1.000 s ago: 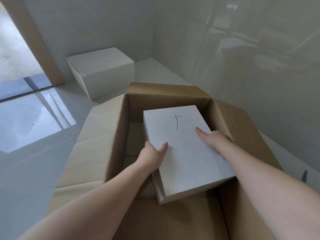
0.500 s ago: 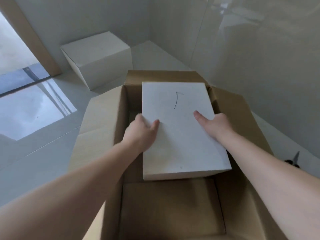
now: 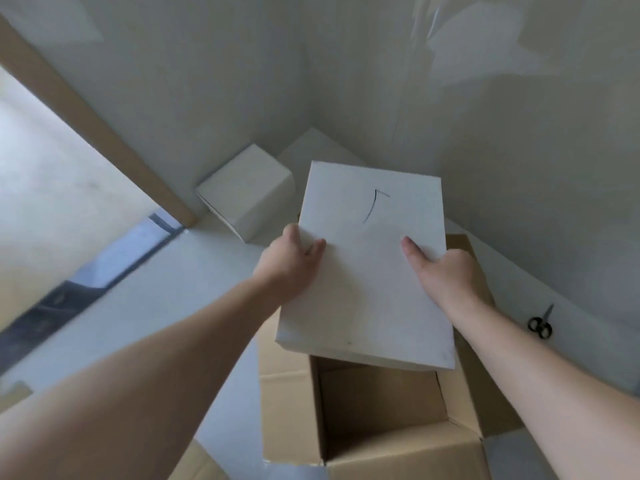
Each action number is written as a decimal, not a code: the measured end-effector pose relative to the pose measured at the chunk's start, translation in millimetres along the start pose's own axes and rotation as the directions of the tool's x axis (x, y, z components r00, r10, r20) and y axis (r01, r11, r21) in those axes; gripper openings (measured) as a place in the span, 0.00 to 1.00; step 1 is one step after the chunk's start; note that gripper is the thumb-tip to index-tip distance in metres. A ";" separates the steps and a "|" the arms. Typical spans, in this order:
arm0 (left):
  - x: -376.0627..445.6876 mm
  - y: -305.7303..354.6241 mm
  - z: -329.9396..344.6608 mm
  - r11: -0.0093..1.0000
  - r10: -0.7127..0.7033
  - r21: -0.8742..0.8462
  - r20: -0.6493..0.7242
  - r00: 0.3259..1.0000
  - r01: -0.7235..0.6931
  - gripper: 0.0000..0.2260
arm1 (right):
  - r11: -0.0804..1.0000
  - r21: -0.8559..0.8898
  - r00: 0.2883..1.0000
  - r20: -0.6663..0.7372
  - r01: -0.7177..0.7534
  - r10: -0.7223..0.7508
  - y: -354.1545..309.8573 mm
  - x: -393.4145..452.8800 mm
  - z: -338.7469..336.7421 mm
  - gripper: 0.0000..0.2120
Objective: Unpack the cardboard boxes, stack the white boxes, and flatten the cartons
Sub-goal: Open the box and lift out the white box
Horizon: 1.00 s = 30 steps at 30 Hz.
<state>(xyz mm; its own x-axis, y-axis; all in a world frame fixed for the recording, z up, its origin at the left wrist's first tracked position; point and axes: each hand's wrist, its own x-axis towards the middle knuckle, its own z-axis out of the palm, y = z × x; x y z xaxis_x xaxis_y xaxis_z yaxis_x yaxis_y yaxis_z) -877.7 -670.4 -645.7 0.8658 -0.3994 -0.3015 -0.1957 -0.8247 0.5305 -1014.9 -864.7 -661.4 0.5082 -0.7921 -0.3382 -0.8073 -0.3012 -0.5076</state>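
In the head view, both hands hold a flat white box [image 3: 374,271] in the middle of the frame, above the open brown carton [image 3: 377,410] that fills the lower middle. The left hand [image 3: 289,268] grips the box's left edge, thumb on its top face and the other fingers curled under and out of sight. The right hand [image 3: 445,271] grips the right edge the same way, thumb lying on top, fingers wrapped below. A thin pen mark sits on the top face, toward the box's far end. The carton's flaps are folded outward and what shows of its inside is bare cardboard. A second white box [image 3: 247,194] stands on the floor in the upper middle, close to the corner of the walls and just beside a wooden door frame [image 3: 93,123]. A pair of scissors [image 3: 541,323] lies on the floor at the right, near the wall.
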 end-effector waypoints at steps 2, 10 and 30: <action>7.7 12.2 -30.3 1.000 0.001 0.014 0.010 1.000 -0.001 0.15 | 1.000 0.016 1.000 -0.005 0.022 -0.022 -26.3 -2.9 -15.9 0.34; 91.8 40.6 -78.9 0.997 0.062 0.048 0.023 0.998 -0.063 0.18 | 0.996 0.046 0.994 -0.084 0.077 -0.072 -93.5 48.5 -27.8 0.34; 535.5 -200.3 -147.3 0.971 0.113 0.181 0.245 0.963 -0.159 0.22 | 0.940 0.302 0.987 0.076 -0.161 0.144 -337.4 243.1 346.5 0.31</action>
<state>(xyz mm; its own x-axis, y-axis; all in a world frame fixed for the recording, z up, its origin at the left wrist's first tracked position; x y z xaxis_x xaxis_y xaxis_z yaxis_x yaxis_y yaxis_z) -307.0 -660.1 -796.7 0.6991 -0.5754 -0.4245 -0.4111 -0.8092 0.4198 -515.0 -771.6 -846.9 0.4076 -0.7848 -0.4669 -0.7493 0.0049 -0.6622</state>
